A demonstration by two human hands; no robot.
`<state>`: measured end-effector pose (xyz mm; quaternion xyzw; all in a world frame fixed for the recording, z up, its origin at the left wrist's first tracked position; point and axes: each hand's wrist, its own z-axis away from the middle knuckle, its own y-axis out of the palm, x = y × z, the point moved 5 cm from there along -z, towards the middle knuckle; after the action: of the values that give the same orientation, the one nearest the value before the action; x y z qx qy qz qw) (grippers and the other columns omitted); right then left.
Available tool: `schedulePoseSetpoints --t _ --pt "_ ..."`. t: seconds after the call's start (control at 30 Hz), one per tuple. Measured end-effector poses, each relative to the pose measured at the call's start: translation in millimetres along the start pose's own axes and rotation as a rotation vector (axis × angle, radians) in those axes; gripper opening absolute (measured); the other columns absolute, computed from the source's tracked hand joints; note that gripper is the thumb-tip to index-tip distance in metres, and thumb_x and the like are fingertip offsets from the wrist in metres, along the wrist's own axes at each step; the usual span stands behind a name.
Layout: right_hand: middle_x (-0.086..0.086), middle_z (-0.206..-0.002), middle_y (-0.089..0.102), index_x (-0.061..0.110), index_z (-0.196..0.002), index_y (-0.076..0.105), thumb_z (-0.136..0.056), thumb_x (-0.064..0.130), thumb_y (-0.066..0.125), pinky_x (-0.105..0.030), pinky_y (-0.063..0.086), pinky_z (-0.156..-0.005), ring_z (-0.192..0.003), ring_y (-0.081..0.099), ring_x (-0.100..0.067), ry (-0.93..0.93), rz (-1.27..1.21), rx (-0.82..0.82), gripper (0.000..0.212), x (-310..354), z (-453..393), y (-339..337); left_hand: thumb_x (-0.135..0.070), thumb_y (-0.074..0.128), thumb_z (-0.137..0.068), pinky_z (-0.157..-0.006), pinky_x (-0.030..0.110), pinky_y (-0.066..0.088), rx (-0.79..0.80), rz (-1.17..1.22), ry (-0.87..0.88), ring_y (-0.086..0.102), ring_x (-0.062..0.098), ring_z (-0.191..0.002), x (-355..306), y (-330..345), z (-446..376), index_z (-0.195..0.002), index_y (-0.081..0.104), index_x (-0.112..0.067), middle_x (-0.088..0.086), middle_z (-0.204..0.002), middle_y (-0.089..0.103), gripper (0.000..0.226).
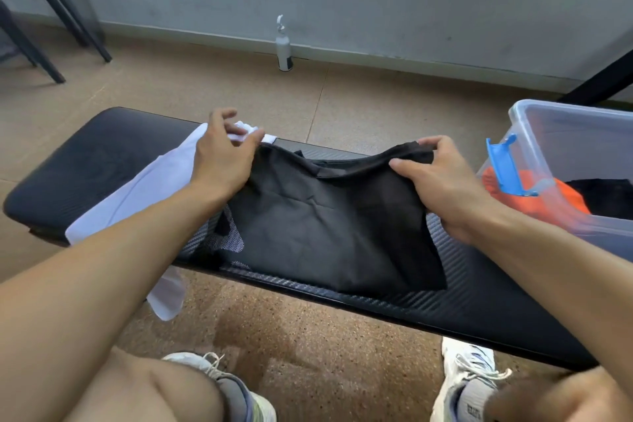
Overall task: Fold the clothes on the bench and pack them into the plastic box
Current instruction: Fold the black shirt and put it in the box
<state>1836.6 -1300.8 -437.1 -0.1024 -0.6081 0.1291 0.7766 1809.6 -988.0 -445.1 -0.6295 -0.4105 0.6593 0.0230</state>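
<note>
Clothes are lying in two spots, and I am counting four of them. Two are sitting on the one long black bench (pixel 102 161) and two are sitting in the one plastic box (pixel 561 134).

The bench is stretching across the floor from left to right. The box is sitting at its right end, with clear walls and one blue clip (pixel 506 166) hanging on its near side. The lid is off.

The black shirt (pixel 322 226) is lying in the middle of the bench, with its far edge being lifted up a little. The white shirt (pixel 137 195) is lying just to the left, partly under the black one, and one corner is hanging down over the front of the bench.

Inside the box, one orange cloth (pixel 565 200) and one black cloth (pixel 603 192) are lying side by side.

Two hands are working here. The left hand (pixel 222 154) is pinching the far left corner of the black shirt with its thumb and fingers. The right hand (pixel 442 178) is gripping the far right corner, with its fingers curling over the edge.

Two white shoes (pixel 469 380) are standing on the brown floor. One small white bottle (pixel 283 48) is standing by the wall.
</note>
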Motion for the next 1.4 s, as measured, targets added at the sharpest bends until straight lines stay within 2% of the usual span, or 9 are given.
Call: schedulePoseSetpoints --t 0.2,0.33,0.43,0.57,0.63,0.77,0.93,1.27,1.4 --pt "-0.015 -0.089 0.067 0.031 -0.134 0.054 -0.096 0.019 0.059 -0.034 0.055 -0.052 -0.07 0.065 -0.025 -0.147 -0.1 0.015 0.04 17 29 -2 -0.035 0.062 -0.094 -0.098 0.033 0.046 0.244 -0.29 0.432 0.062 0.019 -0.106 -39 36 37 -0.106 0.072 -0.021 -0.002 -0.109 0.071 0.021" --pt "-0.013 -0.071 0.065 0.022 -0.107 0.07 -0.099 0.01 0.058 -0.028 0.048 -0.036 -0.047 0.061 -0.024 -0.245 -0.08 0.089 0.019 34 55 5 -0.042 0.044 -0.102 -0.121 0.043 0.024 0.556 -0.492 0.468 0.031 0.021 -0.148 -38 79 77 -0.15 0.042 -0.021 0.001 -0.156 0.043 0.052" --pt "-0.006 -0.082 0.075 0.021 -0.106 0.073 -0.099 0.011 0.059 -0.036 0.058 -0.05 -0.062 0.072 -0.019 -0.356 0.104 0.345 0.019 50 77 15 -0.031 0.049 -0.101 -0.125 0.037 0.004 0.829 -0.477 0.475 0.01 0.015 -0.154 -29 98 93 -0.159 0.02 -0.015 -0.001 -0.167 0.013 0.067" --pt "0.001 -0.092 0.076 0.036 -0.123 0.06 -0.091 0.014 0.07 -0.034 0.057 -0.081 -0.088 0.073 -0.011 -0.406 0.537 0.713 0.04 45 95 19 -0.026 0.056 -0.1 -0.102 0.039 0.037 0.955 -0.378 0.176 0.049 0.032 -0.134 -28 108 86 -0.133 0.054 0.008 0.026 -0.136 0.057 0.047" --pt "0.01 -0.089 0.077 0.036 -0.116 0.063 -0.089 0.009 0.071 -0.026 0.053 -0.082 -0.088 0.071 -0.002 -0.428 0.629 0.647 0.039 43 92 14 -0.016 0.055 -0.102 -0.082 0.024 0.046 1.002 -0.194 0.135 0.062 0.016 -0.111 -39 99 85 -0.111 0.069 -0.007 0.007 -0.103 0.071 0.019" --pt "0.018 -0.07 0.073 0.036 -0.088 0.073 -0.082 0.027 0.076 -0.036 0.056 -0.077 -0.074 0.069 -0.001 -0.502 0.708 0.293 0.012 40 73 8 -0.021 0.059 -0.099 -0.108 0.037 0.047 0.966 0.265 0.04 0.068 0.017 -0.114 -52 53 76 -0.122 0.068 -0.014 0.0 -0.117 0.074 0.026" --pt "0.015 -0.078 0.057 0.038 -0.084 0.077 -0.078 0.046 0.078 -0.031 0.043 -0.074 -0.084 0.053 -0.009 -0.604 0.689 0.083 0.01 42 47 13 -0.05 0.074 -0.083 -0.091 0.023 0.051 1.145 0.012 0.094 0.068 0.007 -0.106 -45 20 95 -0.119 0.065 -0.033 -0.014 -0.111 0.073 0.041" --pt "0.007 -0.112 0.071 0.027 -0.116 0.062 -0.08 0.059 0.072 -0.043 0.055 -0.096 -0.106 0.068 -0.012 -0.233 0.521 0.352 0.049 3 -3 46 -0.014 0.071 -0.09 -0.081 0.03 0.054 0.616 0.042 0.006 0.07 0.014 -0.081 -5 10 61 -0.103 0.068 -0.018 0.005 -0.095 0.076 0.014" --pt "0.005 -0.11 0.07 0.024 -0.115 0.064 -0.093 0.035 0.068 -0.043 0.053 -0.096 -0.105 0.066 -0.017 -0.227 0.546 0.267 0.025 -2 -14 45 -0.013 0.079 -0.084 -0.056 0.031 0.055 0.445 0.103 -0.15 0.064 0.015 -0.067 13 19 45 -0.105 0.066 -0.016 0.008 -0.091 0.067 0.025"
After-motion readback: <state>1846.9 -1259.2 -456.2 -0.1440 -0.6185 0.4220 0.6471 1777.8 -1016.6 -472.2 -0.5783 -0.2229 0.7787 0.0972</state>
